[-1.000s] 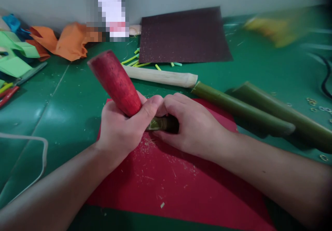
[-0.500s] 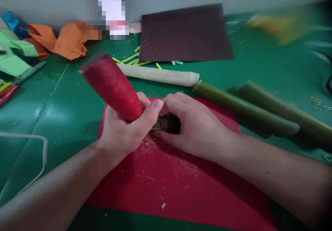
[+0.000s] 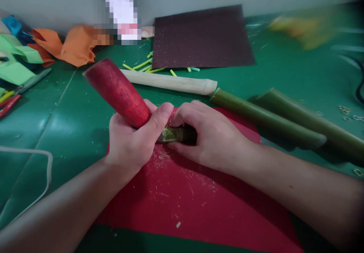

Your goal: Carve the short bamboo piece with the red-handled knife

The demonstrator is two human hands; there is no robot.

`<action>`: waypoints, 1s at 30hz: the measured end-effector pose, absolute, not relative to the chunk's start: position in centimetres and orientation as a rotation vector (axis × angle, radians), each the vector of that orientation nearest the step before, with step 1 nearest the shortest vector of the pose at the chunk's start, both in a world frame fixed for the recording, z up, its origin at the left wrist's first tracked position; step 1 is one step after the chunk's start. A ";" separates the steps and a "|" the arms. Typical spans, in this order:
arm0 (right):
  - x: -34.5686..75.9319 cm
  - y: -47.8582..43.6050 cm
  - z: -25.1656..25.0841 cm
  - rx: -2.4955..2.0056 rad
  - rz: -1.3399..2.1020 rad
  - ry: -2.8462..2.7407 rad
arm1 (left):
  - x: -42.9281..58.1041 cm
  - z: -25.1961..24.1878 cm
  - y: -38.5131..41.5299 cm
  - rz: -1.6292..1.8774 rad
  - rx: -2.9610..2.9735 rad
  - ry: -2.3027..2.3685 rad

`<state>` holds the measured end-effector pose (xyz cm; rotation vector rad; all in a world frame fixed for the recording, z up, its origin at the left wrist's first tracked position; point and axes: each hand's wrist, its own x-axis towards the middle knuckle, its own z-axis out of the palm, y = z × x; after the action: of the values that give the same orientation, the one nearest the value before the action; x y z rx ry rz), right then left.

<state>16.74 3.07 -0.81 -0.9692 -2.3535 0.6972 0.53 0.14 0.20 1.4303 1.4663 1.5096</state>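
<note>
My left hand (image 3: 135,135) is wrapped round a thick red wooden handle (image 3: 118,93). The handle leans up and to the left, its far end flat and darker; what its lower end joins is hidden by my fingers. My right hand (image 3: 210,135) grips a short piece of green bamboo (image 3: 173,134) between thumb and fingers, low over a red sheet (image 3: 199,203). Part of the bamboo is covered by the right palm. The left thumb lies close to the bamboo's left end. Fine pale shavings (image 3: 165,162) are scattered on the sheet below.
A peeled pale bamboo stick (image 3: 170,83) and two green bamboo lengths (image 3: 273,118) lie behind and to the right. Farther back are a dark brown sheet (image 3: 201,36) and orange paper (image 3: 78,46). Scissors (image 3: 28,84) lie at left, near a white cord (image 3: 47,169).
My left hand and the red handle have shifted slightly left, away from the right hand. More of the bamboo piece shows between the hands. My right hand stays nearly still.
</note>
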 end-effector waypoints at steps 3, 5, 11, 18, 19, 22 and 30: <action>16.7 3.0 -0.7 -0.982 0.703 -2.354 | 0.6 0.1 0.1 1.523 1.422 1.456; 16.7 3.0 -0.6 -0.986 0.708 -2.351 | 0.6 0.1 0.0 1.522 1.419 1.443; 16.7 3.0 -0.5 -0.994 0.736 -2.334 | 0.3 -0.2 0.1 1.535 1.390 1.387; 16.6 3.0 -0.7 -1.002 0.704 -2.358 | -0.5 -0.6 0.8 1.594 1.298 1.383; 16.6 3.0 -0.7 -0.995 0.711 -2.357 | -0.3 -0.5 0.7 1.568 1.332 1.397; 16.7 3.0 -0.8 -0.977 0.722 -2.353 | 0.4 0.1 0.2 1.514 1.467 1.380; 16.6 2.9 -1.0 -0.981 0.737 -2.345 | 0.5 0.4 0.1 1.451 1.655 1.345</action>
<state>16.59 2.90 -0.95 -0.9810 -2.3448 0.7367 0.51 0.05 0.38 1.6550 1.3446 1.4510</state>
